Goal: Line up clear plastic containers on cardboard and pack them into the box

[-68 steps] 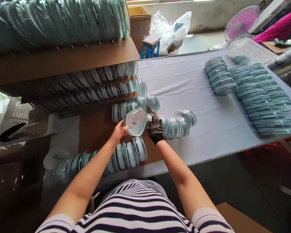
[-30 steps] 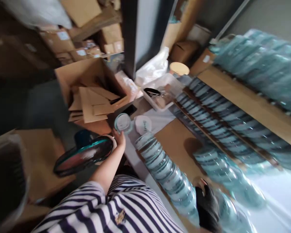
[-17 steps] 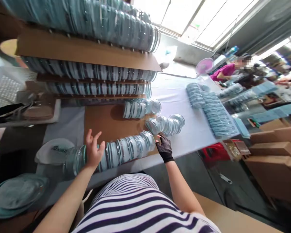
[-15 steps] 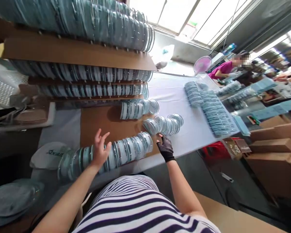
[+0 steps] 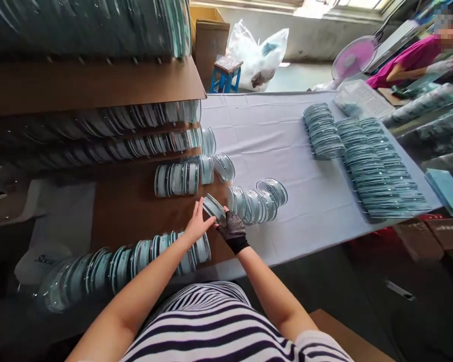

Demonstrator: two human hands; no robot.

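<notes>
table (image 5: 245, 113), white-clothed, loaded with rows of glass

table runs across most of the frame. biggest load: top stack (image 5: 90, 30) of glass discs at upper left, on a cardboard sheet (image 5: 98, 83); two more rows packed below it, an upper row (image 5: 147, 118) and a lower row (image 5: 162, 143). wearer's striped shirt (image 5: 211, 332), bottom center. front row (image 5: 98, 271) of discs, lower left to center, standing on edge, partly behind the left forearm. right-hand rows (image 5: 377, 176), same kind of discs, packed tight at right of frame; shorter row (image 5: 320, 130) just beside, to their left. brown sheet (image 5: 124, 206) lies flat on the table, center left. co-worker (image 5: 407, 60) in pink, upper right, one hand in a pale glove. white plastic bag (image 5: 258, 55), cardboard box (image 5: 211, 45), upper center; pink fan (image 5: 355, 58) nearer the right. middle row (image 5: 177, 178), above left hand; near row (image 5: 254, 203), just right of the right hand. blue stool (image 5: 226, 73), upper center, by the bag.

left hand (image 5: 197, 223) bare, right hand (image 5: 233, 229) in black fingerless glove, both center frame. smallest: held disc (image 5: 213, 207), tilted, seen nearly edge-on, between the hands over the brown sheet. left fingers and thumb part-closed on its left side; right thumb and fingers curled at its right end, some fingers hidden.
</notes>
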